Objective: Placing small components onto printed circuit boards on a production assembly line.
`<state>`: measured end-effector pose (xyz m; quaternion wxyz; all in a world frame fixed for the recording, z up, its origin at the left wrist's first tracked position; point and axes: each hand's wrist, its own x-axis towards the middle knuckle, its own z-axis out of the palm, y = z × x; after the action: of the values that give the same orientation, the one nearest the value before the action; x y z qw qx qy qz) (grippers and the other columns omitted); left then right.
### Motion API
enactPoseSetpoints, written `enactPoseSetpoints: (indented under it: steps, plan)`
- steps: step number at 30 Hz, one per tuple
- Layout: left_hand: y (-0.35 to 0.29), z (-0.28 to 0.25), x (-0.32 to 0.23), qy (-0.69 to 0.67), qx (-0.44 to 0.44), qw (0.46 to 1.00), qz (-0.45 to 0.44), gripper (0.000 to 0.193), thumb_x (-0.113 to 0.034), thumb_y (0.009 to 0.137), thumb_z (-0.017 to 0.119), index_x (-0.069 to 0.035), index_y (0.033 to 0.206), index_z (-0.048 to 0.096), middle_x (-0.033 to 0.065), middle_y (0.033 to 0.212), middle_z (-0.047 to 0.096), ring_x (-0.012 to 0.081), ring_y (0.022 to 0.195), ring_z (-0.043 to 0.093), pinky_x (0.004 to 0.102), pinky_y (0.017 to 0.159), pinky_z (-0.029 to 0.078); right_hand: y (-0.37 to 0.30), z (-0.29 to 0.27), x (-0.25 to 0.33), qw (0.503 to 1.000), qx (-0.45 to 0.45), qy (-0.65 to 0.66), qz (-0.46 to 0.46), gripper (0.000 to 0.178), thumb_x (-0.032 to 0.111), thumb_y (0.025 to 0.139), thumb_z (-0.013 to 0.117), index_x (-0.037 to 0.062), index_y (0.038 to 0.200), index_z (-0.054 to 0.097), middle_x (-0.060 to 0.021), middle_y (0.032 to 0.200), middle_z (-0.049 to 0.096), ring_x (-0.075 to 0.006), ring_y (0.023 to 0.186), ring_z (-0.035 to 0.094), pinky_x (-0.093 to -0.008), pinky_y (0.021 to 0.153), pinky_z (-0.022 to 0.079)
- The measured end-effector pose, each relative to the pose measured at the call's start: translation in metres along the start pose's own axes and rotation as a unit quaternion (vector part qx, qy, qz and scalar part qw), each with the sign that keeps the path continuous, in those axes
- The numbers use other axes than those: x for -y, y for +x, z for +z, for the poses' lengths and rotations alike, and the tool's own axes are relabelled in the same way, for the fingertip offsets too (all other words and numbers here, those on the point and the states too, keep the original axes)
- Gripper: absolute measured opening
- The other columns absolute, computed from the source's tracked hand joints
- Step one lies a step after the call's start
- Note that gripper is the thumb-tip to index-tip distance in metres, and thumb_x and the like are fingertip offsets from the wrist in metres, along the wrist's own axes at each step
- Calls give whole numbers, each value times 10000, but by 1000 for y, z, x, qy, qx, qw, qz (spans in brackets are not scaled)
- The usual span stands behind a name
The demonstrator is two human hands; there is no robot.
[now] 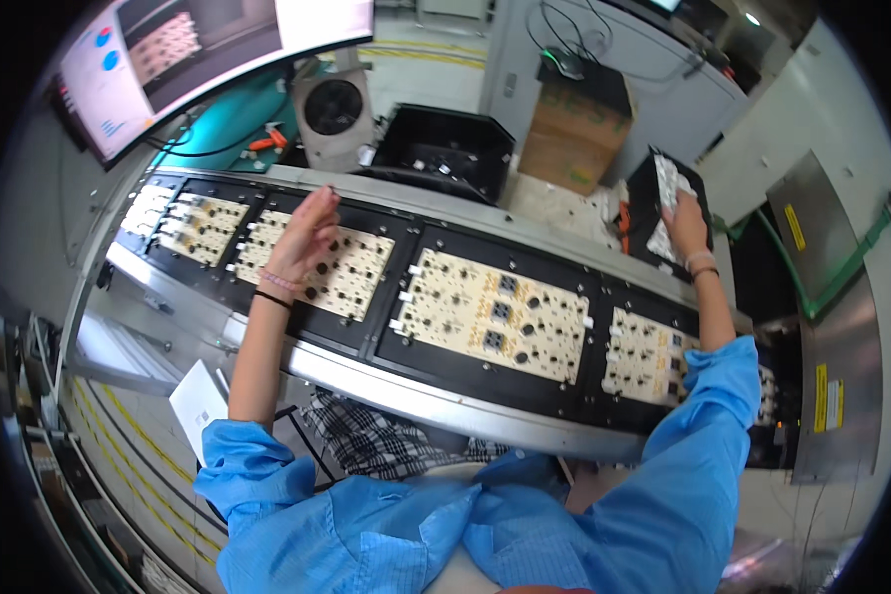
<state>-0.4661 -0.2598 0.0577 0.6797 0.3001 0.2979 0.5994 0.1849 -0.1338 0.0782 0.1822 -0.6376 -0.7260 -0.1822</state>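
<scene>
My left hand [310, 238] is raised over a cream circuit board [366, 262] in a black carrier. Its fingers are pinched together, with a small dark part [332, 189] at the tips, too small to name. Farther right, my right hand [687, 226] reaches to a black bin [643, 223], its fingers closed on a crumpled silvery wrapping [666, 183]. Between my arms lies another board [455, 307], bearing dark square parts and round black parts. A further board [639, 351] is partly covered by my right sleeve.
A metal-edged conveyor [445, 401] carries the boards in a row. Behind it stand a black tray [445, 148] with small pieces, a cardboard box [576, 134] and a round fan [334, 107]. A monitor [218, 49] hangs at the far left. Orange-handled tools [265, 142] lie below it.
</scene>
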Motion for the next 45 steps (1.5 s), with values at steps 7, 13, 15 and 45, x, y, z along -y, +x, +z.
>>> enactPoseSetpoints:
  steps: [7,13,15,45]
  plan:
    - [-5,1,-11,67,-36,997,-19,153,-227,932,651,-101,1007,608,-67,866,589,-21,575,380,140,458,300,2,26,-5,996,-76,-26,35,286,221,862,622,11,1030,524,-217,1058,589,-414,997,577,-485,825,477]
    - [-31,26,-18,88,44,994,-40,198,-294,944,628,-102,966,583,-84,765,485,-4,577,308,163,465,237,9,25,6,994,-42,-51,83,265,243,905,553,10,1023,509,-210,930,640,-399,879,623,-497,733,506]
    - [-36,34,-17,115,98,987,-61,223,-302,933,644,-98,1009,593,-81,879,560,-12,580,319,164,457,240,6,21,11,993,-65,-20,97,232,243,927,535,29,1000,485,-217,911,623,-396,877,619,-496,701,500]
    - [-25,127,74,575,180,792,97,137,-186,857,714,-71,914,666,-26,753,631,45,534,379,217,491,319,-154,-113,131,279,320,857,293,281,250,1052,368,-4,1126,463,8,693,337,-39,534,297,-156,414,262]
